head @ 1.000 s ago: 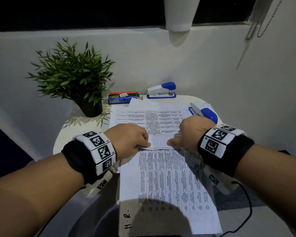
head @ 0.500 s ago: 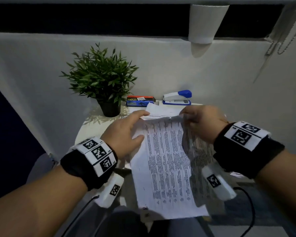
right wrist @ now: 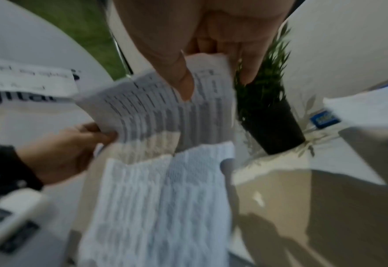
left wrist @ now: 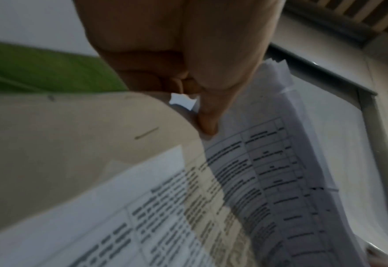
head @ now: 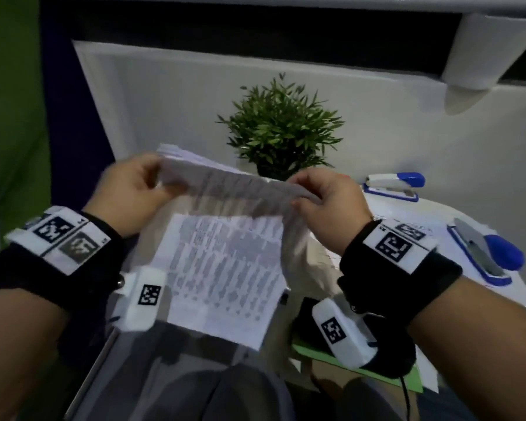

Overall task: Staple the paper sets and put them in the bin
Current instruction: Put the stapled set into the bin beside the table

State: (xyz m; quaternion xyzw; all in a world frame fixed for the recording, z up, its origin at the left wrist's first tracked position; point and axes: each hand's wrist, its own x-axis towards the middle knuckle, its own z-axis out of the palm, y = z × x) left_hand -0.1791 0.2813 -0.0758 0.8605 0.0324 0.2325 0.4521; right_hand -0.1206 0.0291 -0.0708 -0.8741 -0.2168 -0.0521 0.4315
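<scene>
- My left hand [head: 131,189] pinches the top left corner of the paper set [head: 225,268], thumb on the printed side.
- My right hand [head: 325,199] pinches the top right corner, fingers curled round the edge.
- The paper set hangs in the air between my hands, clear of the table [head: 438,214], pages drooping towards my lap.
- Two blue-and-white staplers sit on the table to my right: one stapler [head: 392,185] near the wall, the nearer stapler [head: 486,253] beside my right wrist.
- A potted plant [head: 281,129] stands behind the sheets.

Potted plant [head: 281,129] on white table [head: 438,214] by wall, w/ blue box [right wrist: 324,119] nearby.
</scene>
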